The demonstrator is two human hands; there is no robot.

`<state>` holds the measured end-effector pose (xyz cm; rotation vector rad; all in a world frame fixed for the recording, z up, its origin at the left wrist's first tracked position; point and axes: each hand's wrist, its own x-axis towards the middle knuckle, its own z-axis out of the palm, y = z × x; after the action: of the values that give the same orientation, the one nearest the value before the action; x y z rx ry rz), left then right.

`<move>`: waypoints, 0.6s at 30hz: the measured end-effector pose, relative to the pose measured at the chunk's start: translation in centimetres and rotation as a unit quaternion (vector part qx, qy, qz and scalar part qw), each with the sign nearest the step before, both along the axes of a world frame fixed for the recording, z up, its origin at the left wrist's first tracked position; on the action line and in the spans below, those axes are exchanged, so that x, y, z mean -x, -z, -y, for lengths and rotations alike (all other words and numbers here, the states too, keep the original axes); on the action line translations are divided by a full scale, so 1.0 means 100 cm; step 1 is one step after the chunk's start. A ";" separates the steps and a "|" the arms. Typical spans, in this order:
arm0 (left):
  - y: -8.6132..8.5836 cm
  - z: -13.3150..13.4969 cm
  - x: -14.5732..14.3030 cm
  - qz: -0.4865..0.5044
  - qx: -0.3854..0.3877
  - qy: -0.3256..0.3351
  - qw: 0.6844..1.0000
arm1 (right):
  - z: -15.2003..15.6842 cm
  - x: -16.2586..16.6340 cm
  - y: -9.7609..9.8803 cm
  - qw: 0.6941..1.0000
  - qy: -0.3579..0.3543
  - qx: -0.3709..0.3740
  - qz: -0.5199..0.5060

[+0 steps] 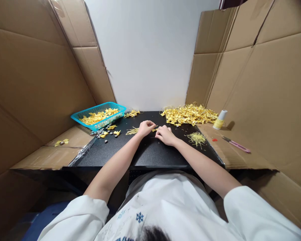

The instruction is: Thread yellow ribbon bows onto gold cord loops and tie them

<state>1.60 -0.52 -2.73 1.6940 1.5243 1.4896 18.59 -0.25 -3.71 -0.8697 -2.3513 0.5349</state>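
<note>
Over the middle of the black table, my left hand (146, 128) is closed in a pinch; whatever sits between its fingertips is too small to make out. Close beside it my right hand (165, 135) has its fingers curled together. A small yellow ribbon bow (154, 130) shows between the two hands, at the right fingertips. Left of my left hand lies a bundle of thin yellow strips (132, 131). Dark shiny beads (105, 141) and a few loose yellow bows (117, 133) are scattered farther left.
A turquoise basket (84, 124) with yellow bows stands at the back left. A big heap of yellow bows (190, 114) fills the back right. Cut yellow threads (197, 138), a thread cone (219, 121) and a pink utility knife (238, 146) are on the right. Cardboard walls (271, 83) flank the table.
</note>
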 end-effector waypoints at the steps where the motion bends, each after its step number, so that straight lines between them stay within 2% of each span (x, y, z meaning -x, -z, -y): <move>1: 0.000 -0.001 0.001 0.010 0.002 0.006 1.000 | -0.004 -0.002 0.000 1.000 0.009 0.008 -0.027; 4: -0.002 0.000 -0.001 0.041 0.006 0.059 0.997 | -0.017 -0.008 -0.001 0.992 0.028 0.044 -0.118; 8: -0.006 0.007 -0.010 0.081 -0.002 0.145 0.986 | -0.025 -0.010 -0.001 0.971 0.017 0.115 -0.209; 18: -0.007 0.012 -0.019 0.144 -0.029 0.181 0.972 | -0.015 -0.006 -0.003 0.922 -0.047 0.246 -0.294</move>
<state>3.49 -1.71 -2.04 1.5986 0.9705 1.5113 19.17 1.26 -3.46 -0.6724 -1.7271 1.2710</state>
